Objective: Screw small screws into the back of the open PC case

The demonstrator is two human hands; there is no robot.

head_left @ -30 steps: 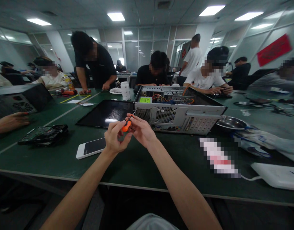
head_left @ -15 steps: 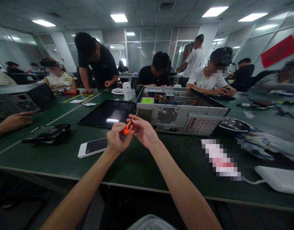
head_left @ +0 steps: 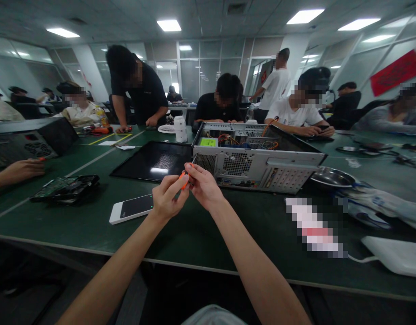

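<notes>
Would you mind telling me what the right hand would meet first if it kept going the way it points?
Probably the computer case just beyond the right hand; depth is uncertain from this view.

Orange-handled screwdriver (head_left: 186,177) (mostly hidden) tilted above table.

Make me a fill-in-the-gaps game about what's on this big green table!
1. Both hands, left hand and right hand, pinch a small screwdriver with a handle coloured ____.
2. The white smartphone lies flat on the green table, on the ____ side of the hands.
3. The grey metal computer case has its top side ____, showing wires.
4. Right of the case sits a shiny metal ____.

Missing words: orange; left; open; bowl
</notes>
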